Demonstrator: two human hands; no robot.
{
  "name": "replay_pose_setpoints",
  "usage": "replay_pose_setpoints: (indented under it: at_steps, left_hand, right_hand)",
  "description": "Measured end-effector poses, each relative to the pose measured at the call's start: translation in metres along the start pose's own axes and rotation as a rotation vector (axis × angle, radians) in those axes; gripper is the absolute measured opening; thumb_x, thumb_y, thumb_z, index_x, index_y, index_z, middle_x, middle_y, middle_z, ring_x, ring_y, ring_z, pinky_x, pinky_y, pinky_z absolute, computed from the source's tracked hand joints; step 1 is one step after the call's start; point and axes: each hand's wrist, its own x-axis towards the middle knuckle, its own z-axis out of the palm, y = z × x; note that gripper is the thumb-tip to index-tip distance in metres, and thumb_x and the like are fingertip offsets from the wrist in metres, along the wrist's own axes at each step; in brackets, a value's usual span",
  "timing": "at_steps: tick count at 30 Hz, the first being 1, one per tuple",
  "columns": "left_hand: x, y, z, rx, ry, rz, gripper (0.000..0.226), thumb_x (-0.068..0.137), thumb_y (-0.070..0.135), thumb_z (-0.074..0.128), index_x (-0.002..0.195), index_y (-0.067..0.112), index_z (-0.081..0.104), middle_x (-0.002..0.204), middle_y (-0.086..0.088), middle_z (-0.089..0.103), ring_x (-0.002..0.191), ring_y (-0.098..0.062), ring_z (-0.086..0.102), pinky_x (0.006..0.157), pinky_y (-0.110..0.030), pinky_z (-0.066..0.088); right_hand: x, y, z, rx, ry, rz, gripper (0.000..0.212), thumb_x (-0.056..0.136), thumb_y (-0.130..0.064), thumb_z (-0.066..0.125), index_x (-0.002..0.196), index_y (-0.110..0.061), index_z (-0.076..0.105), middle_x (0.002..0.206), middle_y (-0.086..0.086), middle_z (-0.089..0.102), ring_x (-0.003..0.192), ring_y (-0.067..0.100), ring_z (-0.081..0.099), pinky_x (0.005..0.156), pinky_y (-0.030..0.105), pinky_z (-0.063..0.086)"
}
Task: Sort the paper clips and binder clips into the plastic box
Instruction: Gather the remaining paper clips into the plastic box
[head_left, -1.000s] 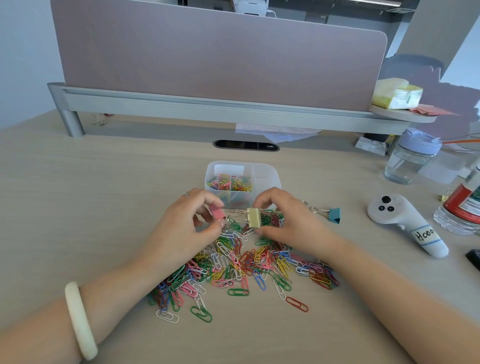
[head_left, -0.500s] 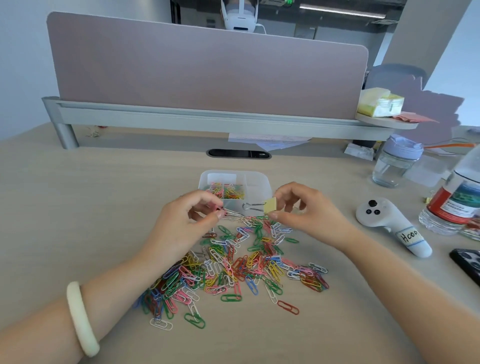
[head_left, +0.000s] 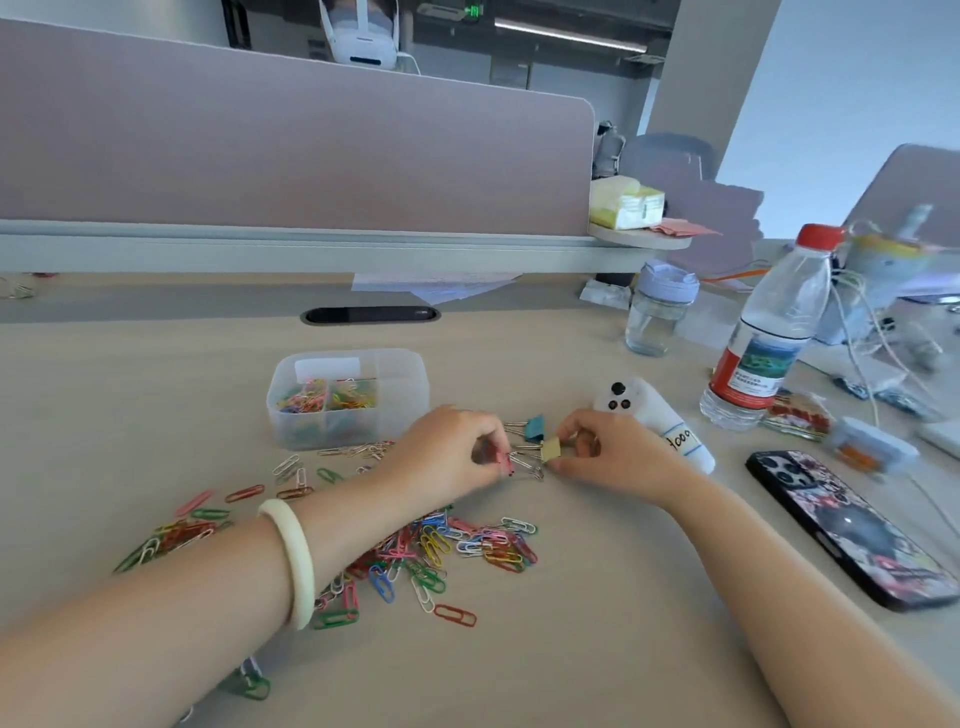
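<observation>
A clear plastic box with dividers stands at the middle of the desk, with coloured paper clips in its left compartments. Loose coloured paper clips are spread over the desk in front of it, partly under my left arm. My left hand pinches a pink binder clip, mostly hidden by my fingers. My right hand holds a yellow binder clip just right of it; silver wire handles lie between the two hands. A blue binder clip lies on the desk just behind them.
A white controller lies right behind my right hand. A phone, a water bottle and a glass jar stand to the right. A desk partition closes off the back.
Both hands moved right, away from the box and the clip pile, toward the blue binder clip and the controller, still holding their binder clips. The camera turned right.
</observation>
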Motion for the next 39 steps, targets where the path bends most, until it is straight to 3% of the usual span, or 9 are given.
replay_pose_setpoints:
  at_steps: [6,10,14,17,21,24,31,35,39]
  left_hand:
    - [0.002,0.006,-0.001,0.102,-0.042,0.019,0.026,0.072,0.03,0.071,0.096,0.024,0.06,0.086,0.006,0.05,0.088,-0.011,0.047,0.068,-0.027,0.034]
    - [-0.024,-0.007,-0.041,0.033,0.103,-0.022,0.019,0.079,0.026,0.065,0.098,0.026,0.062,0.082,0.014,0.056,0.076,0.002,0.052,0.067,-0.02,0.04]
    - [-0.079,-0.051,-0.079,0.094,0.129,-0.1,0.009,0.078,0.042,0.059,0.087,0.04,0.06,0.093,0.02,0.062,0.088,0.003,0.054,0.078,-0.025,0.044]
    - [-0.117,-0.079,-0.09,0.21,0.049,-0.18,0.052,0.066,0.079,0.035,0.102,0.047,0.055,0.115,0.025,0.053,0.109,0.001,0.046,0.094,-0.029,0.038]
    - [-0.147,-0.089,-0.087,0.284,-0.097,-0.291,0.092,0.051,0.096,0.009,0.131,0.052,0.014,0.144,0.022,0.011,0.136,-0.002,0.009,0.112,-0.028,0.016]
    - [-0.148,-0.086,-0.081,0.312,-0.19,-0.319,0.093,0.043,0.097,-0.002,0.123,0.053,-0.02,0.143,0.023,-0.017,0.137,0.0,-0.017,0.114,-0.025,-0.001]
    - [-0.124,-0.074,-0.068,0.302,-0.162,-0.209,0.109,0.05,0.093,0.001,0.142,0.034,0.004,0.145,0.025,-0.001,0.13,0.01,-0.003,0.107,-0.015,0.003]
    - [-0.119,-0.073,-0.065,0.137,-0.143,-0.125,0.088,0.064,0.087,0.017,0.137,0.038,0.02,0.143,0.025,0.02,0.127,0.017,0.011,0.107,-0.013,0.016]
    - [-0.121,-0.079,-0.077,0.014,-0.037,-0.099,0.068,0.073,0.079,0.024,0.13,0.042,0.033,0.133,0.023,0.035,0.126,0.007,0.028,0.106,-0.019,0.026]
  right_hand:
    - [0.0,0.004,-0.003,0.034,0.044,-0.015,0.032,0.076,-0.031,0.068,0.106,-0.028,0.056,0.075,-0.009,0.049,0.067,0.005,0.048,0.071,0.025,0.042]
    - [-0.013,-0.022,0.001,0.25,0.264,-0.273,0.015,0.087,-0.015,0.057,0.098,-0.024,0.062,0.086,-0.008,0.058,0.081,0.005,0.056,0.078,0.014,0.043]
    - [-0.029,-0.066,0.035,0.142,-0.014,-0.469,0.043,0.09,-0.047,0.039,0.121,-0.02,0.053,0.126,-0.006,0.055,0.112,0.0,0.048,0.096,0.01,0.033]
    - [-0.027,-0.08,0.058,-0.072,-0.136,-0.553,0.078,0.078,-0.066,0.018,0.136,-0.017,0.038,0.147,0.001,0.035,0.136,0.011,0.026,0.114,0.021,0.014]
    - [-0.019,-0.085,0.068,-0.218,-0.167,-0.471,0.095,0.067,-0.078,0.004,0.144,-0.022,0.015,0.156,0.0,0.012,0.143,0.013,0.004,0.119,0.034,0.004]
    - [-0.018,-0.096,0.074,-0.361,-0.151,-0.484,0.096,0.067,-0.075,0.003,0.145,-0.02,0.01,0.157,0.0,0.007,0.144,0.016,0.0,0.115,0.029,-0.005]
    - [-0.006,-0.106,0.082,-0.242,-0.199,-0.461,0.088,0.075,-0.076,0.015,0.144,-0.021,0.014,0.151,-0.003,0.022,0.139,0.012,0.012,0.117,0.032,0.015]
    - [-0.005,-0.11,0.086,0.052,-0.311,-0.581,0.057,0.09,-0.052,0.029,0.14,-0.026,0.028,0.142,-0.007,0.036,0.131,0.003,0.024,0.111,0.017,0.018]
    - [0.002,-0.105,0.076,0.218,-0.214,-0.541,0.048,0.091,-0.048,0.028,0.13,-0.025,0.044,0.129,-0.008,0.048,0.12,-0.004,0.038,0.102,0.011,0.025]
